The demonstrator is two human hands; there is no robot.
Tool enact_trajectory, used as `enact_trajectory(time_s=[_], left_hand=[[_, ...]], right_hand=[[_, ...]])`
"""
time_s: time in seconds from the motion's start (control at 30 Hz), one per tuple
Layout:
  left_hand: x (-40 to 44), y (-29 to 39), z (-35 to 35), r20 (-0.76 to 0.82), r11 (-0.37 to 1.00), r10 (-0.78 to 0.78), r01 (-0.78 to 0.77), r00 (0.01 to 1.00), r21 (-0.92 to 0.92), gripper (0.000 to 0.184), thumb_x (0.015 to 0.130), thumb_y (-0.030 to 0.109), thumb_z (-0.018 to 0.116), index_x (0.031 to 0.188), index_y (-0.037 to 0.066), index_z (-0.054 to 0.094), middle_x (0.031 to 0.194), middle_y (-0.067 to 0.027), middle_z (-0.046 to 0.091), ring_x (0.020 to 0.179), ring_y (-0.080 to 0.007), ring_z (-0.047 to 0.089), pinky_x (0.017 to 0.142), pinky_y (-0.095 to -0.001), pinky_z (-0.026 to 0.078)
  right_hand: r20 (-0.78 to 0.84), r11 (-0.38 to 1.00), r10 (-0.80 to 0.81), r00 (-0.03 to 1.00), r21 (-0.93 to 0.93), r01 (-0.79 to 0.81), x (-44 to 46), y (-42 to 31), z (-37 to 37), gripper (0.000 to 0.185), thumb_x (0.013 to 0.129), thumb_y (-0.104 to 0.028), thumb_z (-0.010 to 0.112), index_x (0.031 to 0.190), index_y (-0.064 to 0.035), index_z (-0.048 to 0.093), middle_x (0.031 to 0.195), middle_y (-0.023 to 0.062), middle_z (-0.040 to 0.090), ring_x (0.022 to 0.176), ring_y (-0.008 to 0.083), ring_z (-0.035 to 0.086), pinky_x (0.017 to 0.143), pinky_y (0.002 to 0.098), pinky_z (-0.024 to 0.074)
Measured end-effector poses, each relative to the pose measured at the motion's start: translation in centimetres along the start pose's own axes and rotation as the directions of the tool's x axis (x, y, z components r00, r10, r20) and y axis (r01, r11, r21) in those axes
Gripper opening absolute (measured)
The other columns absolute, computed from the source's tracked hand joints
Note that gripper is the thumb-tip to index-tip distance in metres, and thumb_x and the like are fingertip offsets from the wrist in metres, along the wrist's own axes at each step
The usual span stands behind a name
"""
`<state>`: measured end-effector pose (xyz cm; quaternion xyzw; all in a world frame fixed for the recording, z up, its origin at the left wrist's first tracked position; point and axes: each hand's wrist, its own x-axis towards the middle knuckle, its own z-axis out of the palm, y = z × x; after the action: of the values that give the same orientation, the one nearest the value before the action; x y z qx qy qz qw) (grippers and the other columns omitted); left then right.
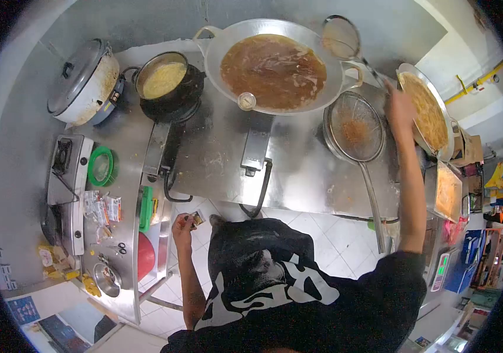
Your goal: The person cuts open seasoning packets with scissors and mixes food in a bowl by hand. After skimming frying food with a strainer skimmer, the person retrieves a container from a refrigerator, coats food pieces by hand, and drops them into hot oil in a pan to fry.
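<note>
Head view: right hand (401, 110) wrapped round the skimmer (341, 38), which slants far-left by the wok (213, 59); left hand (183, 227) pinches a packet (198, 219)

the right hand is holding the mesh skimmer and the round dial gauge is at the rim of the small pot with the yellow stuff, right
Not quite: the round dial gauge is at the near rim of the large wok, not the small pot, as the head view shows. The right hand is indeed holding the mesh skimmer.
</note>
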<state>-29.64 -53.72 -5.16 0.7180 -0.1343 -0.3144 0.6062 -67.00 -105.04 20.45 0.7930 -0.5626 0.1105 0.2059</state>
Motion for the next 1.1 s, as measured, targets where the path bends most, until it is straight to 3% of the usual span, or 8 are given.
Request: enact_trajectory(time_s=[0.2,0.3,0.4,0.47,0.57,0.77,0.97,1.1], left_hand=[[-1.9,0.3,-2.8,-0.133,0.999,0.034,-0.03,0.99,0.036,0.013,0.088,0.017,0.064,0.093,0.006,0.06,0.078,-0.0007,0.06,0.069,-0.0085,0.055,0.059,-0.0228,0.046],[-4.4,-0.9,-4.4,-0.275,0.999,0.007,-0.021,0.961,-0.048,0.011,0.088,0.016,0.063,0.094,0.007,0.061,0.079,-0.0007,0.061,0.069,-0.0085,0.056,0.059,-0.0228,0.046],[-5.7,-3.7,-7.2,-0.3,0.992,-0.04,0.003,0.953,-0.124,0.011,0.087,0.015,0.063,0.095,0.008,0.062,0.082,-0.0011,0.062,0.07,-0.0084,0.056,0.058,-0.0233,0.047],[-6.4,-3.8,-7.5,-0.333,0.991,-0.057,0.012,0.941,-0.135,0.011,0.087,0.015,0.063,0.095,0.009,0.062,0.082,-0.0007,0.061,0.071,-0.0082,0.056,0.058,-0.0232,0.047],[-6.1,-2.1,-7.0,-0.33,0.991,0.01,-0.052,0.944,-0.12,0.01,0.087,0.017,0.063,0.093,0.009,0.062,0.08,0.0003,0.06,0.072,-0.0079,0.056,0.058,-0.0225,0.047],[-3.6,2.4,-5.4,-0.275,0.994,0.087,-0.102,0.958,-0.042,0.011,0.088,0.018,0.063,0.092,0.008,0.062,0.08,0.0,0.06,0.072,-0.0082,0.057,0.06,-0.022,0.047],[-3.1,3.1,-4.0,-0.211,0.992,0.059,-0.081,0.976,-0.095,0.012,0.088,0.018,0.064,0.094,0.008,0.063,0.08,-0.0001,0.061,0.07,-0.0078,0.056,0.059,-0.0214,0.046],[-3.3,0.2,-4.6,-0.211,0.995,0.064,-0.079,0.975,-0.061,0.013,0.087,0.02,0.066,0.093,0.008,0.062,0.08,-0.0005,0.061,0.069,-0.0082,0.057,0.058,-0.0226,0.047]], right_hand=[[0.047,0.954,-0.301,0.952,0.019,0.301,8.6,-5.8,13.7,0.03,0.079,-0.009,0.057,0.107,-0.0129,0.066,0.082,0.0168,0.066,0.078,0.0346,0.066,0.068,0.0471,0.0519],[0.278,0.953,-0.3,0.913,0.138,0.272,8.1,-10.3,16.4,0.029,0.073,-0.011,0.062,0.102,-0.0089,0.067,0.081,0.0168,0.066,0.08,0.0342,0.065,0.068,0.0453,0.0514],[0.062,0.844,-0.442,0.895,0.367,0.391,6.8,-12.6,19.9,0.029,0.069,-0.01,0.065,0.097,-0.0039,0.067,0.078,0.0177,0.066,0.073,0.033,0.064,0.065,0.0433,0.05],[0.012,0.776,-0.442,0.897,0.506,0.376,5.8,-14.7,20.4,0.028,0.07,-0.007,0.064,0.097,-0.0024,0.067,0.073,0.0159,0.065,0.063,0.0283,0.063,0.057,0.0394,0.0492],[0.2,0.581,-0.431,0.88,0.807,0.102,3.4,-17.9,15.4,0.034,0.073,-0.007,0.064,0.108,-0.0047,0.066,0.065,0.0079,0.06,0.051,0.0181,0.056,0.046,0.0323,0.0433],[0.424,0.342,-0.408,0.808,0.892,-0.296,0.4,-21.0,7.2,0.042,0.083,-0.014,0.066,0.124,-0.0123,0.061,0.056,0.0014,0.052,0.043,0.0094,0.047,0.039,0.0266,0.0356],[0.513,0.42,-0.416,0.751,0.841,-0.341,-0.2,-17.6,2.7,0.041,0.086,-0.017,0.064,0.127,-0.0127,0.059,0.057,0.0007,0.051,0.043,0.0067,0.043,0.039,0.025,0.0351],[0.269,0.397,-0.338,0.902,0.91,-0.123,-2.1,-11.5,3.4,0.04,0.084,-0.022,0.067,0.124,-0.0157,0.061,0.071,0.0067,0.066,0.053,0.0131,0.054,0.05,0.0308,0.0445]])
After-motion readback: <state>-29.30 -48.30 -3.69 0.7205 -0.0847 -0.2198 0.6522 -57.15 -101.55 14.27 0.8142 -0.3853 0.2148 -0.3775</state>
